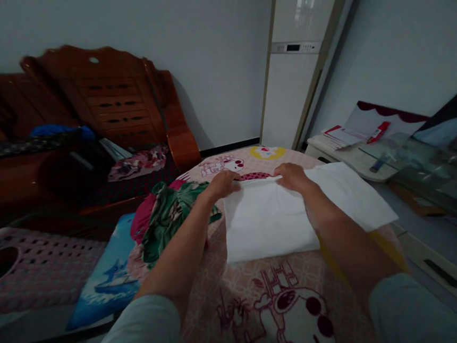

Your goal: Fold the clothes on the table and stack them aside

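Left hand (225,185) and right hand (293,176) pinch the white cloth (268,218), spread nearside of the fingers! Crumpled green clothing (172,214) crowds just left of them, white fabric (346,193) to the right.

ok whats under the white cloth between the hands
The table cover shows beside the white cloth; a spotted red strip peeks past its far edge. Whatever lies directly beneath is covered.

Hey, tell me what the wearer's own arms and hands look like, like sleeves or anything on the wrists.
The left sleeve and right sleeve are pale grey-blue, plain, and end near the elbows. Below them the forearms are bare. The left hand and right hand are ungloved, with no watch or bracelet visible.
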`<state>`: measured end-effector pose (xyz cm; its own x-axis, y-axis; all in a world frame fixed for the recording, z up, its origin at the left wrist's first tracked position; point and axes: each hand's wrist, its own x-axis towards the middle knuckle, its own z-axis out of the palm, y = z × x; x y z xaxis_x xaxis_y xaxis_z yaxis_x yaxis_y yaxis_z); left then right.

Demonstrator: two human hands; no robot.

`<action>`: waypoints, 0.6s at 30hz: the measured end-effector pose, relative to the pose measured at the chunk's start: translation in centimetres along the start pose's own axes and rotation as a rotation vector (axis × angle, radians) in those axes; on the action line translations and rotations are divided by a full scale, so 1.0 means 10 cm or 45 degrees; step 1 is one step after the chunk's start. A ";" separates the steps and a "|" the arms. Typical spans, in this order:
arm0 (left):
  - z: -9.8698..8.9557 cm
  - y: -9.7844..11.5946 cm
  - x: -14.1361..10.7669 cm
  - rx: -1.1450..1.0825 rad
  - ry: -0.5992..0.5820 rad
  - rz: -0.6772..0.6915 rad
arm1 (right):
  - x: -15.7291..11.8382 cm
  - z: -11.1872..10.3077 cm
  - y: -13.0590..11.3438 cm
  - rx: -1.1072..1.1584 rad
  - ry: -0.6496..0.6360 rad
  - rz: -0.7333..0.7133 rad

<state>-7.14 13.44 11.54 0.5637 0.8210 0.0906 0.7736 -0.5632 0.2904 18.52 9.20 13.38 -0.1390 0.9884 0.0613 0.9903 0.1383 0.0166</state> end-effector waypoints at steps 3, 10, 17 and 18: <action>0.35 0.01 0.04 0.080 0.102 -0.179 | 0.00 0.30 -0.14 -0.100 -0.007 0.012; 1.07 0.19 -0.28 -0.037 0.343 0.145 | -0.39 0.94 -0.23 0.000 0.129 -0.045; 1.13 0.31 -0.45 -0.013 0.039 0.104 | -0.58 1.14 -0.14 0.266 0.044 0.018; 1.09 0.31 -0.47 -0.088 0.053 0.095 | -0.61 1.12 -0.11 0.331 0.093 0.017</action>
<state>-4.26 6.87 1.63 0.6054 0.7810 0.1535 0.7075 -0.6163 0.3459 18.33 3.70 1.83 -0.1170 0.9843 0.1319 0.9594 0.1463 -0.2411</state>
